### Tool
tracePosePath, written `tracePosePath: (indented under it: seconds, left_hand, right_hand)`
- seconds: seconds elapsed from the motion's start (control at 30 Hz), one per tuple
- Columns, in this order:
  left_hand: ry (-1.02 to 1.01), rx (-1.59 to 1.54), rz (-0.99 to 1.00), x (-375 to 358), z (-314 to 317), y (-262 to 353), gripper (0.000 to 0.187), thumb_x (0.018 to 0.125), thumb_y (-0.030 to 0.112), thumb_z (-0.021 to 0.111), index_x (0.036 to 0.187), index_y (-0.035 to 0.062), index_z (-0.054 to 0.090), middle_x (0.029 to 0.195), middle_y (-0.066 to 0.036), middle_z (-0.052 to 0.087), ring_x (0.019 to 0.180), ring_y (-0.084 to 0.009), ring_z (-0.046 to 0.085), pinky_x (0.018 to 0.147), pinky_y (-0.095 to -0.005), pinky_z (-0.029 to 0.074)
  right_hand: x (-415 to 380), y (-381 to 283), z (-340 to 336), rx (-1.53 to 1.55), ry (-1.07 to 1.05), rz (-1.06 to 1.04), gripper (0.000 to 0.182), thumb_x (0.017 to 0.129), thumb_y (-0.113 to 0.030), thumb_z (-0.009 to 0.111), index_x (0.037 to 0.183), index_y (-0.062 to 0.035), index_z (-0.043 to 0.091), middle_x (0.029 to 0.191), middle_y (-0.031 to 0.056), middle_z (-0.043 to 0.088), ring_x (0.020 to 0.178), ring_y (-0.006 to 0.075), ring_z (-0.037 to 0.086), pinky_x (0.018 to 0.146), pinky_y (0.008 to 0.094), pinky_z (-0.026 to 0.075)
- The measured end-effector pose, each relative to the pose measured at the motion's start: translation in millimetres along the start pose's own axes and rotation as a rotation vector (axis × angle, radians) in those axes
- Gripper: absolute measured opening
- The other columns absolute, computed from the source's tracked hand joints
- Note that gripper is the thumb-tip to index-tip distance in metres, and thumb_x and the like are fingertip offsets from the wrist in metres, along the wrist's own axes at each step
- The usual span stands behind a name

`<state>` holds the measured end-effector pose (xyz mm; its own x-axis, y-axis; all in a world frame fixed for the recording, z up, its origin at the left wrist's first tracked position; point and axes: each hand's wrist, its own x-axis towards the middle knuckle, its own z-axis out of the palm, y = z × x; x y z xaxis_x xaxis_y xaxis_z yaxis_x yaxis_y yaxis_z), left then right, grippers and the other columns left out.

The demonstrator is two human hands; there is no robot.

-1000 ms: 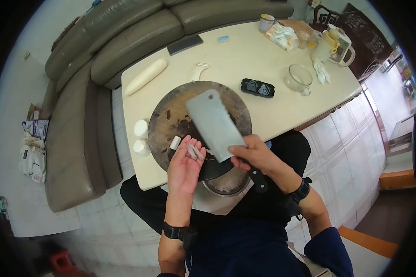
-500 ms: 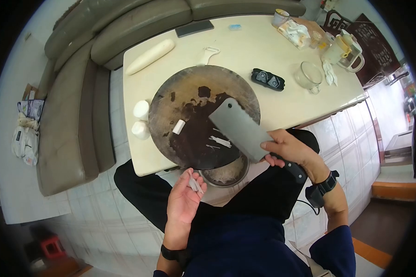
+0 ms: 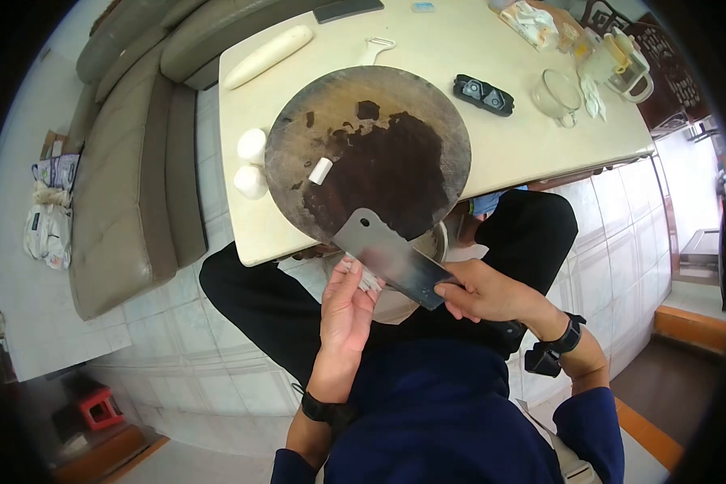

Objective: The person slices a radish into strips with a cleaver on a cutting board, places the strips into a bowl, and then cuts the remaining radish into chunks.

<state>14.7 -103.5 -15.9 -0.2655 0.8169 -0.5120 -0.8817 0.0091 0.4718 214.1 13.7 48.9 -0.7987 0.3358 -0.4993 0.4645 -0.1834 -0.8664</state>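
1. Two hands meet over the near edge of the round board (image 3: pixel 298 113), with the cleaver (image 3: pixel 387 256) slanting between them. Its long axis runs from the holed end, up and to the left, down to the right hand (image 3: pixel 480 292), which is the nearer one to the handle.
2. Pale strips (image 3: pixel 369 278) sit in the left hand (image 3: pixel 345 315), whose thumb and fingers are gathered round them in a loose pinch. They lie just below the blade's lower edge (whether steel touches fingertip, I can't tell).
3. The right hand is pressed together where blade meets handle, thumb on the metal; most of the handle is hidden by the grip.
4. Beyond the blade, one short white piece (image 3: pixel 320 171) rests on the board, left of the dark wet patch and forward of the left hand. A metal bowl (image 3: pixel 441 242) shows partly beneath the blade and the board's near edge, its contents out of sight.
5. On the pale counter (image 3: pixel 238 234), left of the board, are two rounded white chunks (image 3: pixel 252 145) close together; farther off lies a long white vegetable (image 3: pixel 269 56), set aslant. A peeler (image 3: pixel 377 50) is just past the board, with a black case (image 3: pixel 483 94) and a glass mug (image 3: pixel 557 94) to the right.
6. Around it: a grey-brown sofa (image 3: pixel 129 177), tiled floor (image 3: pixel 161 343) and a red stool (image 3: pixel 99 407).
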Motion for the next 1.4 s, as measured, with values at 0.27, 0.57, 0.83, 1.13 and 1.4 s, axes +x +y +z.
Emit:
tracePosePath:
  seconds: [0.27,0.57,0.83,1.13,1.4]
  left_hand:
    - [0.087,0.017,0.01,3,-6,-4,0.012,0.093,0.004,0.057,0.104,0.0092,0.058,0.104,-0.004,0.061,0.098,-0.0167,0.059,0.086,-0.0369,0.05]
    - [0.252,0.02,-0.236,27,-49,-26,0.015,0.092,-0.001,0.053,0.105,0.0046,0.056,0.101,-0.009,0.058,0.094,-0.0236,0.058,0.091,-0.0409,0.048]
    - [0.309,0.094,-0.445,132,-128,-95,0.015,0.095,0.014,0.047,0.102,0.0051,0.056,0.097,-0.009,0.057,0.094,-0.0249,0.056,0.098,-0.0465,0.038]
    - [0.511,0.359,-0.306,153,-154,-103,0.02,0.095,0.013,0.046,0.104,0.0042,0.062,0.106,-0.01,0.064,0.108,-0.0262,0.058,0.104,-0.0486,0.036]
    - [0.125,0.538,-0.419,101,-79,-55,0.012,0.091,0.004,0.058,0.101,0.0034,0.064,0.094,-0.009,0.068,0.084,-0.0218,0.067,0.081,-0.0367,0.054]
  right_hand:
    - [-13,4,10,-0.1,0.091,-0.06,0.022,0.097,-0.016,0.05,0.088,0.0044,0.054,0.057,0.0039,0.054,0.051,0.0111,0.051,0.049,0.0291,0.04]
    - [-46,48,-63,0.48,0.344,-0.259,0.022,0.095,-0.019,0.055,0.097,0.0021,0.06,0.055,0.0078,0.057,0.035,0.0063,0.043,0.034,0.0207,0.033]
    - [-35,73,-99,1.001,0.431,-0.554,0.021,0.096,-0.015,0.05,0.101,0.0055,0.053,0.055,0.0052,0.049,0.033,0.0039,0.035,0.031,0.0192,0.026]
    - [-44,86,-100,1.095,0.372,-0.613,0.02,0.096,-0.013,0.049,0.099,0.0061,0.053,0.055,0.0079,0.052,0.031,0.0039,0.035,0.03,0.0191,0.027]
    - [-48,87,-97,1.082,0.413,-0.602,0.021,0.095,-0.013,0.05,0.103,0.0068,0.051,0.055,0.0076,0.05,0.031,0.0042,0.035,0.031,0.0192,0.029]
